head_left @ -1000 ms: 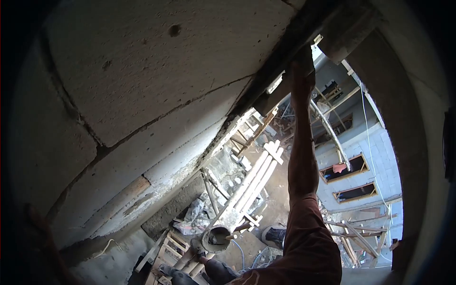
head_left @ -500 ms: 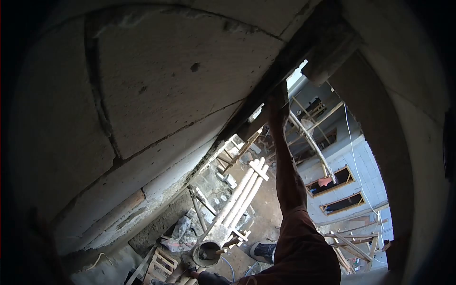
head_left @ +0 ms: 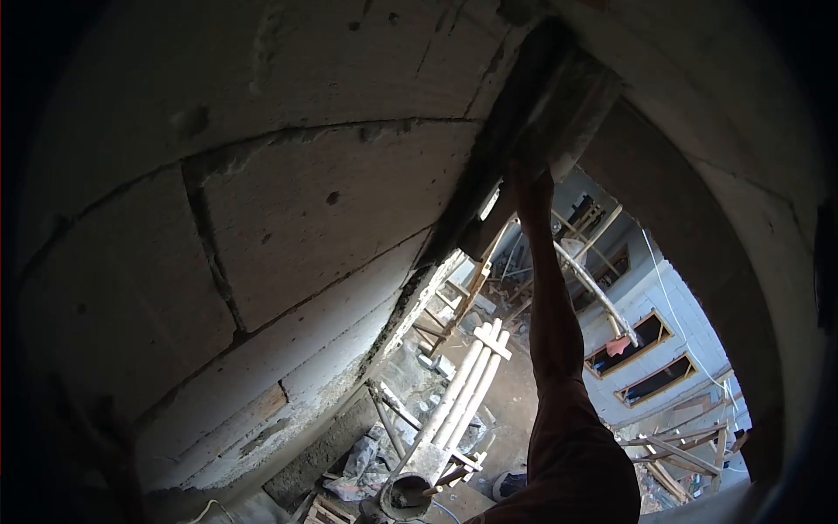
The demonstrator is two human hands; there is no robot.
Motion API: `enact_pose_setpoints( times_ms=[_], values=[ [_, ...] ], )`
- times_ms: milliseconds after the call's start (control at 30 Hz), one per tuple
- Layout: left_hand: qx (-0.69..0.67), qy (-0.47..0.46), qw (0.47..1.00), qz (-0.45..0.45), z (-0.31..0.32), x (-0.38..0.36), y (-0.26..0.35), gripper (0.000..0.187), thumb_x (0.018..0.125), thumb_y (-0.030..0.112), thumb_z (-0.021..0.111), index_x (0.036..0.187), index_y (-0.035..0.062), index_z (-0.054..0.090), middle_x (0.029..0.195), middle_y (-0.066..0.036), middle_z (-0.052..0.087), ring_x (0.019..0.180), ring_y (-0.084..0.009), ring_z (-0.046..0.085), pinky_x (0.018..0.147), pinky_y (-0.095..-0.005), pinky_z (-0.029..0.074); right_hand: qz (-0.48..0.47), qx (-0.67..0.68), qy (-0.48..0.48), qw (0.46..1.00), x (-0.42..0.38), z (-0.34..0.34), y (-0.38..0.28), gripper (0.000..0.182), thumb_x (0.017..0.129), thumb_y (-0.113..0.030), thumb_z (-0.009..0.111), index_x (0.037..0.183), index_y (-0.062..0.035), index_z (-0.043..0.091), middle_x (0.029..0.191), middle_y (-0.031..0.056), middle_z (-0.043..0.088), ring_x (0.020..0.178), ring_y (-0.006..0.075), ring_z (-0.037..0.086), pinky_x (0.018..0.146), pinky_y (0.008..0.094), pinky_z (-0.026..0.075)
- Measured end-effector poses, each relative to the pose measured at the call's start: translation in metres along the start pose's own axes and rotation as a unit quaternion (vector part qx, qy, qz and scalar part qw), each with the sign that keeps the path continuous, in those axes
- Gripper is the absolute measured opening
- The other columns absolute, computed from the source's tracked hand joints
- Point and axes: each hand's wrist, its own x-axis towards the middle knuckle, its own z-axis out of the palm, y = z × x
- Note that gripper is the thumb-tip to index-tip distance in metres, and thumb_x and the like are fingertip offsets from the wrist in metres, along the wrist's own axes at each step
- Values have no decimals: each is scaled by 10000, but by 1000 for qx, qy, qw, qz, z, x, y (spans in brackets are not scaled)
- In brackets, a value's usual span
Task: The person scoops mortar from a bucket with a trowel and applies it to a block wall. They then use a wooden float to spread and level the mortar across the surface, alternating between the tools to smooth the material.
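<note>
My right hand (head_left: pixel 530 182) is at the end of a raised, stretched arm, high up beside the dark end face (head_left: pixel 502 144) of a pale block wall (head_left: pixel 323 201). Its fingers are in deep shadow and look closed; a flat, dark shape at the fingers cannot be made out clearly. Just above the hand, a grey, smooth-sided piece (head_left: pixel 576 105) spans towards the curved edge on the right. At the lower left, a very dark shape (head_left: pixel 105 437) against the wall may be my left hand; its fingers are lost in shadow.
Far below, a bucket (head_left: pixel 406 496) with grey material stands by tied pale poles (head_left: pixel 467 384). Plastic sheeting (head_left: pixel 360 467) lies by the wall's foot. Across the drop are a white block building with window openings (head_left: pixel 653 380), a slanting pole (head_left: pixel 598 293) and stacked timber (head_left: pixel 690 454).
The view has shifted, with the wall lower and the ground scene moved right and down. My right hand has come up against the grey piece, covering the bright gap below it.
</note>
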Motion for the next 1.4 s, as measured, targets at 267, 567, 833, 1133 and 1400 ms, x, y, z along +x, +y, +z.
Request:
enact_pose_setpoints(
  times_ms=[267,567,833,1133,1400],
  values=[
    [20,66,997,22,8,4,-2,667,979,576,364,1439,100,443,1444,-200,424,1295,-402,430,1044,-528,344,-124,-109,-11,986,-55,14,45,640,856,-140,661,1433,-31,406,1318,119,586,1089,188,614,886,302,510],
    [-23,40,999,22,8,-3,-6,590,991,484,438,1423,83,453,1429,-173,455,1288,-354,460,1031,-485,388,5,-87,-24,996,-53,12,16,609,866,-205,677,1401,-42,436,1225,139,600,1023,219,623,827,329,527],
    [-57,-33,998,19,28,-35,-35,532,988,467,467,1347,80,525,1277,-133,583,1120,-291,595,924,-401,474,-119,-127,-34,984,11,-8,13,539,875,-132,694,1348,2,473,1133,95,620,894,124,616,712,284,539],
    [-48,-163,985,-31,51,-97,-102,497,934,500,575,1072,43,713,902,-101,726,768,-255,706,670,-326,551,120,-38,-47,991,-177,41,131,584,843,-288,704,1325,-20,513,1258,178,579,1210,309,539,1023,407,411],
    [-39,7,996,80,21,-13,-46,582,938,561,468,1328,130,483,1288,-166,379,1148,-389,339,917,-520,256,35,-44,-18,998,-70,12,88,421,858,-236,728,1157,26,591,1073,133,644,962,226,602,823,378,508]
  ],
)
